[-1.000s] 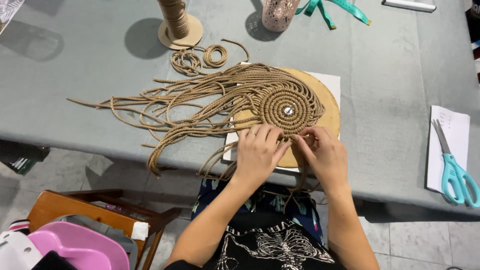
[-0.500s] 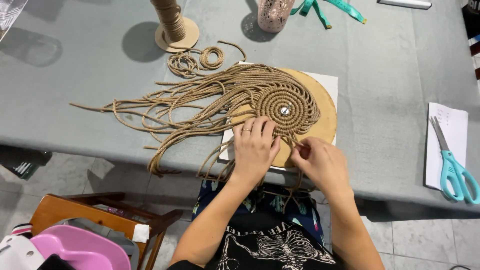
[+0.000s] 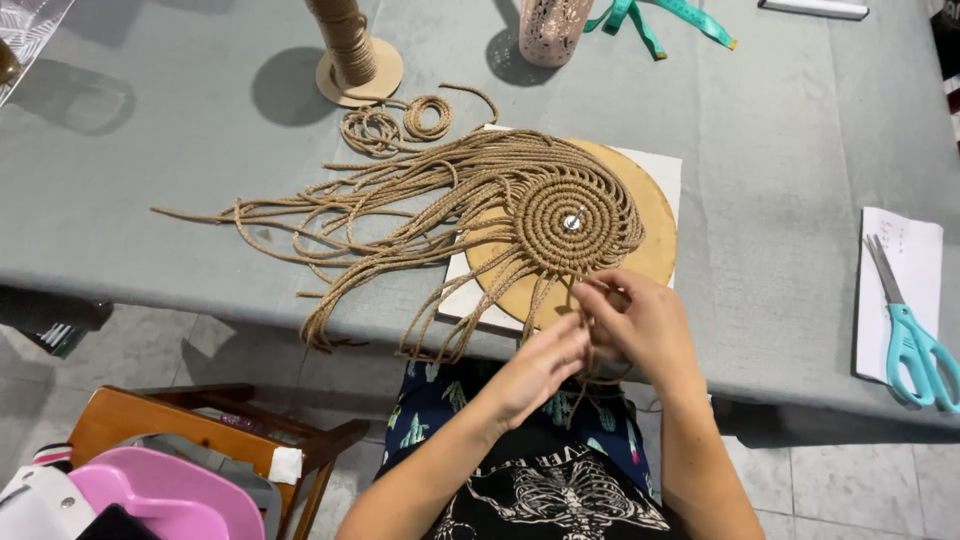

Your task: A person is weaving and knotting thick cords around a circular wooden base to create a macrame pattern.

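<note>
A round knotted piece of tan cord (image 3: 565,210) lies pinned on a round tan board (image 3: 655,215), with several loose cord ends (image 3: 330,225) trailing left across the grey table (image 3: 780,150). My right hand (image 3: 645,320) sits at the near edge of the board, fingers closed on cord strands that hang down off the table. My left hand (image 3: 535,365) is just below and left of it, fingers stretched out, touching the same hanging strands.
A cord spool on a wooden stand (image 3: 350,45) and small cord coils (image 3: 400,122) sit at the back. A pink perforated cup (image 3: 550,28) and teal tape measure (image 3: 665,18) lie beyond. Teal scissors (image 3: 915,335) rest on white paper at right. A wooden chair (image 3: 190,430) stands lower left.
My left hand has lifted off the knotted piece and drawn back toward me, below the table edge. My right hand has shifted slightly and gathered the hanging strands.
</note>
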